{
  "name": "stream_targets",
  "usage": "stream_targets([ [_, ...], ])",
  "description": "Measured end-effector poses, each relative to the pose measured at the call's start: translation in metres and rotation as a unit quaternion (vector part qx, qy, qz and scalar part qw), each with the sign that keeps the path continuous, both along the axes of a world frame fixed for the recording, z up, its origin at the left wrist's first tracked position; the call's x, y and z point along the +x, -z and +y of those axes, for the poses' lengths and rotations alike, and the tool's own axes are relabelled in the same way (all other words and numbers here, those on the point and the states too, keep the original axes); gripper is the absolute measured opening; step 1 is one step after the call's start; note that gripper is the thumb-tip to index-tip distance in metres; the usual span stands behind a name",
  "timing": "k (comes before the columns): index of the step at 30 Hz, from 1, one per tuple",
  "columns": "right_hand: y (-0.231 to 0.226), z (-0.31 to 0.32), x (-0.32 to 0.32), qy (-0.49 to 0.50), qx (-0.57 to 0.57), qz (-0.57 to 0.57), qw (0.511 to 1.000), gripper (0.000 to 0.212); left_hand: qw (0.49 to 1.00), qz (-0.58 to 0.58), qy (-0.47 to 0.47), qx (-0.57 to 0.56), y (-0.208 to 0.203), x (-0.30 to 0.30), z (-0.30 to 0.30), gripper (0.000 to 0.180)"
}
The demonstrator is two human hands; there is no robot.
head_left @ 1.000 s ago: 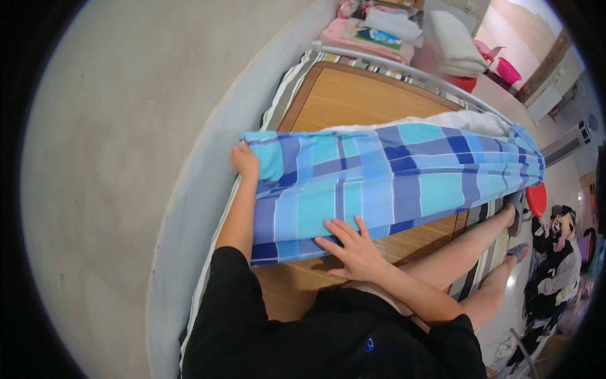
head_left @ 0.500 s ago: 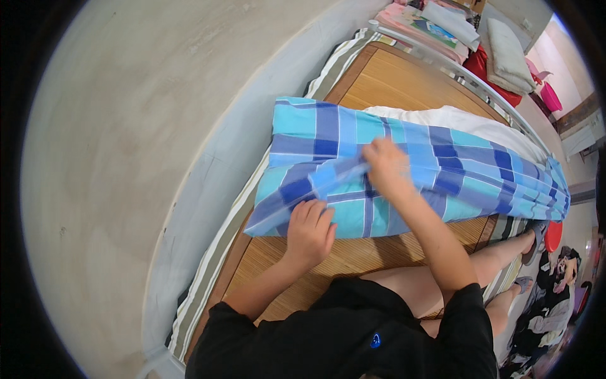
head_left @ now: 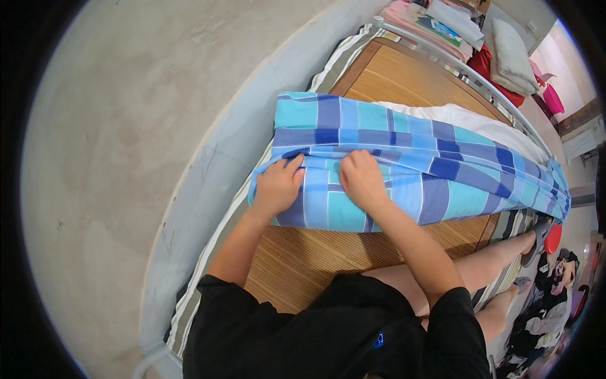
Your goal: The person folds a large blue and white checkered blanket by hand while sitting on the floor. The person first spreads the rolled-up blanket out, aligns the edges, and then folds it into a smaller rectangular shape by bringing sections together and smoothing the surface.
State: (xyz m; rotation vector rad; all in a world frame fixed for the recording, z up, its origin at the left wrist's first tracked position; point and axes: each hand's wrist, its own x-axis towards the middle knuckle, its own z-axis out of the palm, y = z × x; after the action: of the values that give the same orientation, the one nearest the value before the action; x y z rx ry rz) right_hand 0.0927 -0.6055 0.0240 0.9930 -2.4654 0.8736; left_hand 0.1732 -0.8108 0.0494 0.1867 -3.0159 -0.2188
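Observation:
A blue-and-turquoise checked quilt cover [head_left: 353, 208] lies in a long folded strip across the bed, with creases running along its middle. My left hand [head_left: 278, 187] rests on its left end, thumb and index finger apart over the crease, some fingertips hidden. To its right, my right hand [head_left: 363, 179] has its fingers curled down onto the folded edge, closed on the cloth. Beyond the cover, a white cloth [head_left: 451, 117] peeks out along the far side.
Under the cover is a bamboo mat [head_left: 416, 69] with a brown border. A pale wall [head_left: 126, 139] runs along the left. White bed rail [head_left: 467, 76], folded bedding [head_left: 510, 57] and a pink basin [head_left: 553, 100] stand at far right. Clothes [head_left: 536, 322] are heaped at lower right.
The near layer of the cover now lies tucked back along the middle crease. My left hand has moved up and left, my right hand down and left, no longer lifting the cloth.

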Motion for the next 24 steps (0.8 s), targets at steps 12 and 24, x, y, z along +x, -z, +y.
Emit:
stream_targets([
  [12,0.007,-0.003,0.012,0.030,0.121,0.030,0.992,0.049,0.909,-0.320,0.121,0.236,-0.017,-0.042,-0.048,0.050],
  [24,-0.016,0.009,-0.007,-0.027,0.246,-0.228,0.942,0.056,0.913,-0.301,0.174,0.212,0.013,-0.056,-0.046,0.049],
])
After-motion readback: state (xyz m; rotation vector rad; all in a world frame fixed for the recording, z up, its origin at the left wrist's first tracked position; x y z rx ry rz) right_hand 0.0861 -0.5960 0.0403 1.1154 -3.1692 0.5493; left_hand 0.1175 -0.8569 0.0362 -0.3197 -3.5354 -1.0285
